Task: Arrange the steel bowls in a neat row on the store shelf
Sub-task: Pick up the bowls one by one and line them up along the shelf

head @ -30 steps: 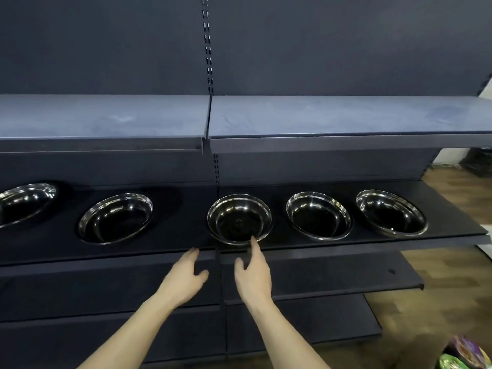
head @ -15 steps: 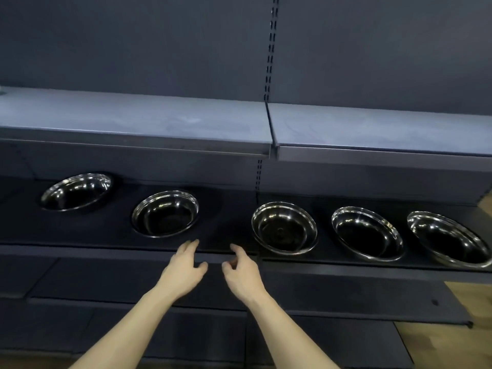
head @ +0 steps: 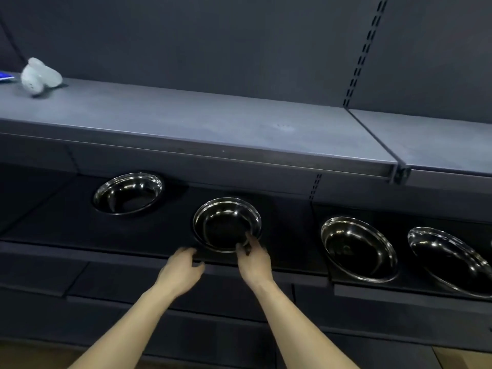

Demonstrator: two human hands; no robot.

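Pinching the near rim of the round shiny steel bowl [head: 226,224] on the dark shelf [head: 149,233], right hand [head: 254,262] grips; left hand [head: 181,270] hovers open; likely light, rigid, slippery; rim suits best.

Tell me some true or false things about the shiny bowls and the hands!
1. The right hand has its fingers on the near rim of the second bowl from the left. True.
2. The left hand is holding a bowl. False: it is open beside that bowl, holding nothing.
3. The bowls are stacked. False: they sit apart in a row on the dark shelf.
4. The leftmost bowl sits farther back than the others. True.
5. The upper shelf holds bowls too. False: only a pale object shows.
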